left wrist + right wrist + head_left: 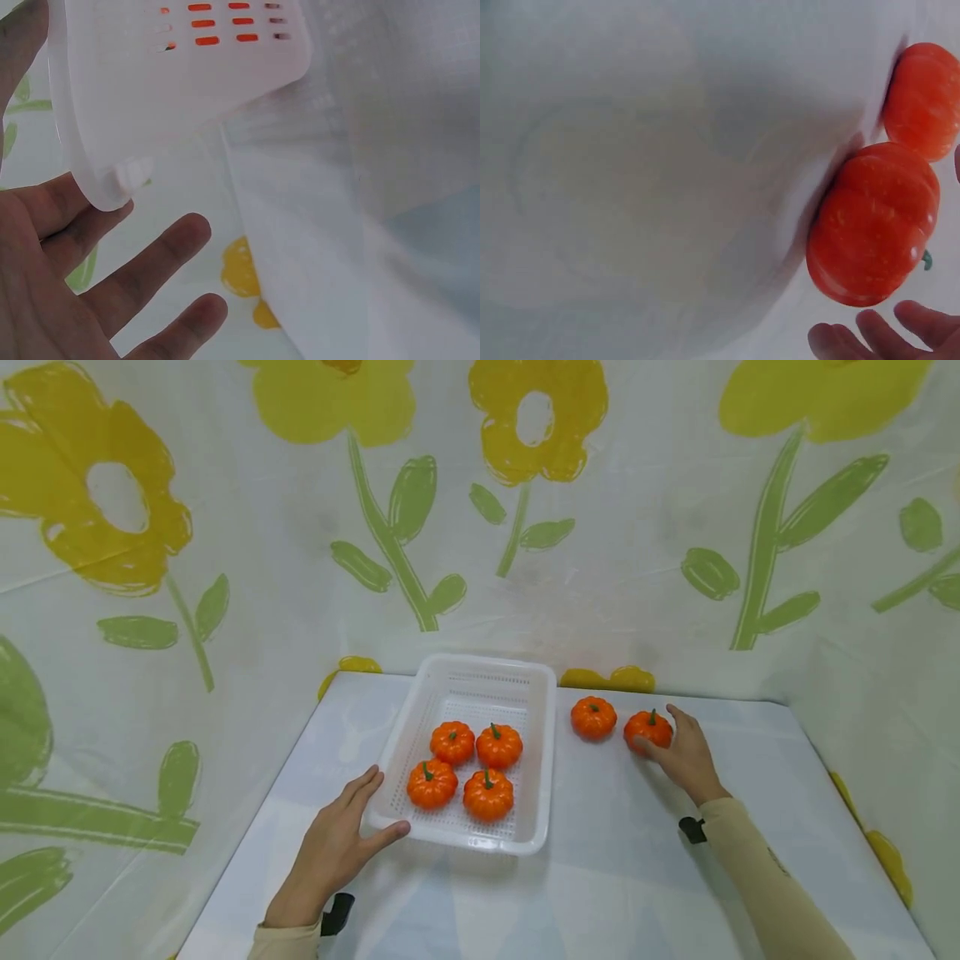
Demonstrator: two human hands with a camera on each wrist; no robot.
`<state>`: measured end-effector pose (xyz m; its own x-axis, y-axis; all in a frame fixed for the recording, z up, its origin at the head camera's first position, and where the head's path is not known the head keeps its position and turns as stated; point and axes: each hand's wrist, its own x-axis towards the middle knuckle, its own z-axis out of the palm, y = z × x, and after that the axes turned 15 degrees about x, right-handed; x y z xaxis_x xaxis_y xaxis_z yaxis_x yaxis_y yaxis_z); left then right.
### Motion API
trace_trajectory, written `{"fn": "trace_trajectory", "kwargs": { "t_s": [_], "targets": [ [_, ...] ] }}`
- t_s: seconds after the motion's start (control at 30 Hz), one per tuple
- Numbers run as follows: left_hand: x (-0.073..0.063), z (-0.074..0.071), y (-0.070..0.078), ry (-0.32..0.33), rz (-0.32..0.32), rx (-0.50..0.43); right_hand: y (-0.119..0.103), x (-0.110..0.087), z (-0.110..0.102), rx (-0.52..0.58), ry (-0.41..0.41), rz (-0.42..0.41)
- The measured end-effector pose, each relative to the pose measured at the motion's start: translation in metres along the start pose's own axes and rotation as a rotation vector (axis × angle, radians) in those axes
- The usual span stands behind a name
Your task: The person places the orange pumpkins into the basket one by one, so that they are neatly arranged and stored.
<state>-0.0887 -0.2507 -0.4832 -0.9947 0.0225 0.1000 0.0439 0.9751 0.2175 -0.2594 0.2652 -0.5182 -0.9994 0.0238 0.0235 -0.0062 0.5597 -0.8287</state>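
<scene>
My left hand point(337, 839) spans the near left corner of a white plastic basket point(546, 768), thumb at its front rim and fingers spread along its side. In the left wrist view, fingertips point(112, 214) lie right at the rim while two others stick out past it. Inside the basket sit several small orange pumpkins point(488, 795) with green stems. My right hand point(688, 760) is around another orange pumpkin point(647, 727) on the table, thumb on its near side and fingers on its right. In the right wrist view, a gap shows between these fingers and the pumpkin point(874, 225).
A second loose pumpkin point(593, 718) sits between the basket and the right hand's pumpkin. The white table point(615, 877) ends at the back against a hanging cloth point(622, 552) printed with yellow flowers, which also rises on both sides.
</scene>
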Motion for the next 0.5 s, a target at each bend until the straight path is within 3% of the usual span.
{"fn": "trace_trajectory", "kwargs": {
  "t_s": [0.17,0.5],
  "targets": [
    [0.0012,0.0009,-0.0003,-0.005,-0.004,0.008,0.004,0.0064,0.0015,-0.036,-0.061,0.026],
    [0.0017,0.002,0.0003,-0.017,-0.018,0.009,0.0083,0.0058,0.0017,-0.061,-0.055,-0.004]
  ]
}}
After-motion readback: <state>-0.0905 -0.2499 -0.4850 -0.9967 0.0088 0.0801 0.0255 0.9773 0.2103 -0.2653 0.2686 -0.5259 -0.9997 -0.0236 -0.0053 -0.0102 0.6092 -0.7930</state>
